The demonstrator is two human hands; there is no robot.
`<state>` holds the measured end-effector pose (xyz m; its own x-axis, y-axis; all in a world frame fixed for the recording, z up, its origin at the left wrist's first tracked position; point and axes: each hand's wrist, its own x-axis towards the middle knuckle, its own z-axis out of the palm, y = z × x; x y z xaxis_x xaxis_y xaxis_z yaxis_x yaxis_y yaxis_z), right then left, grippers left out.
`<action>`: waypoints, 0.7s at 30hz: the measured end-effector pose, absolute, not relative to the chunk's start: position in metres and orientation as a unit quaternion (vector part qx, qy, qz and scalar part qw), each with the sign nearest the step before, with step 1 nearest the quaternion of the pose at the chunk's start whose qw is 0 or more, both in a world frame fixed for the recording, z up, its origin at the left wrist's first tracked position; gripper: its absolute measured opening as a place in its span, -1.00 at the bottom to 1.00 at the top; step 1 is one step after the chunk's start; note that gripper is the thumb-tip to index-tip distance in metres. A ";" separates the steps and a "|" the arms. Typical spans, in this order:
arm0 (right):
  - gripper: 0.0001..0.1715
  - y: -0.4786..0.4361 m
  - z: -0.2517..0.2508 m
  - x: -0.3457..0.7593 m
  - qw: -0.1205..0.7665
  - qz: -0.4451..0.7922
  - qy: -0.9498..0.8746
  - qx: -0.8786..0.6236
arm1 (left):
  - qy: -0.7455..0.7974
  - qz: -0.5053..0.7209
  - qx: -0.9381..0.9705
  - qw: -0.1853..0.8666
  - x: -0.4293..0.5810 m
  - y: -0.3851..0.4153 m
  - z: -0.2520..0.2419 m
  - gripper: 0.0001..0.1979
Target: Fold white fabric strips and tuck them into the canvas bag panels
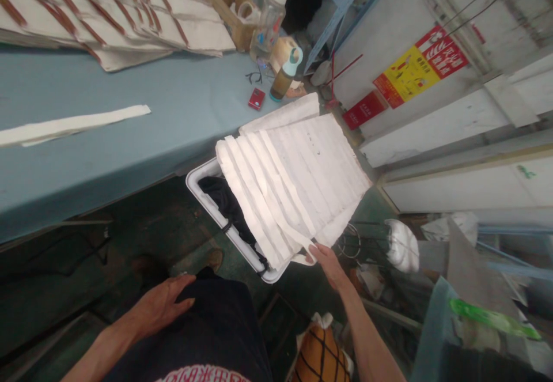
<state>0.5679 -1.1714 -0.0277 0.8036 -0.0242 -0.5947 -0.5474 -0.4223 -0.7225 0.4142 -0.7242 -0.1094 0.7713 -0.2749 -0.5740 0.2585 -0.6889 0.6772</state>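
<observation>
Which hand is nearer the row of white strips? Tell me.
Right. The right hand pinches the end of one white strip; the left hand is apart from the strips, by the dark shirt.

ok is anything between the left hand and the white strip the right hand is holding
Yes: in this view the white container rim lies between the left hand and the white strip pinched in the right hand; whether it blocks the reach is unclear.

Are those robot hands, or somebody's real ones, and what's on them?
They're a person's: the left hand and right hand wear no gloves, and no sleeves show on the visible forearms. No cables or watch appear either. The dark garment on the torso bears pink-edged lettering.
</observation>
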 end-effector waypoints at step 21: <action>-0.26 -1.109 0.024 0.640 0.555 0.290 0.227 -0.746 | -0.256 -0.101 0.895 0.350 0.548 -0.937 -0.063 -0.60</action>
<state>0.6398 -1.1092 0.0241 0.7289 -0.0176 -0.6844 -0.6605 -0.2811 -0.6962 0.5480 -0.9374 -0.0633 0.8482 -0.5296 -0.0020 -0.3878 -0.6238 0.6786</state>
